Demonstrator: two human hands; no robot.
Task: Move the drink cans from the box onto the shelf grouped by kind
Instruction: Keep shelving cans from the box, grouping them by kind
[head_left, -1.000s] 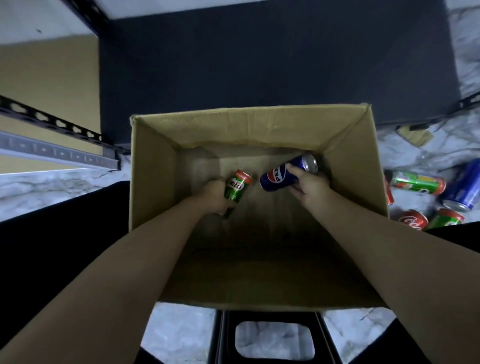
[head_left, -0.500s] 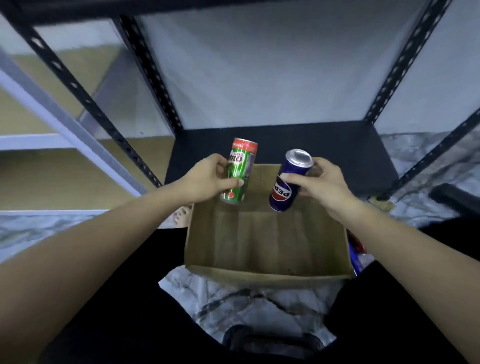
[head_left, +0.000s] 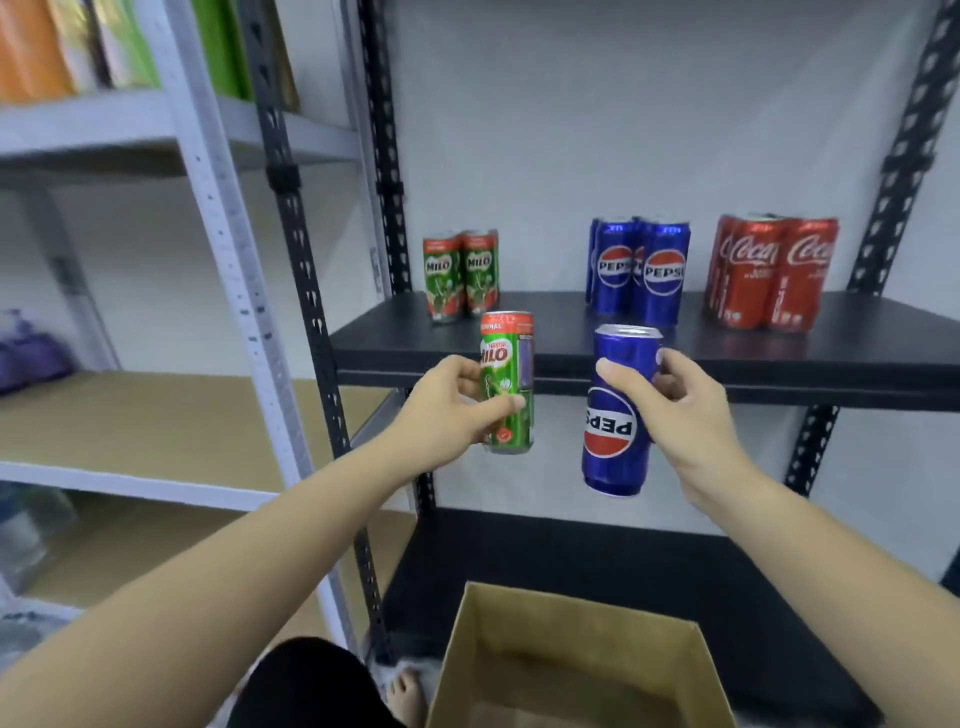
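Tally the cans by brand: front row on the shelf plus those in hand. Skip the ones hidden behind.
Milo: 3 (2 on the shelf, 1 in the left hand)
Pepsi: 3 (2 on the shelf, 1 in the right hand)
Coke: 2
Total: 8
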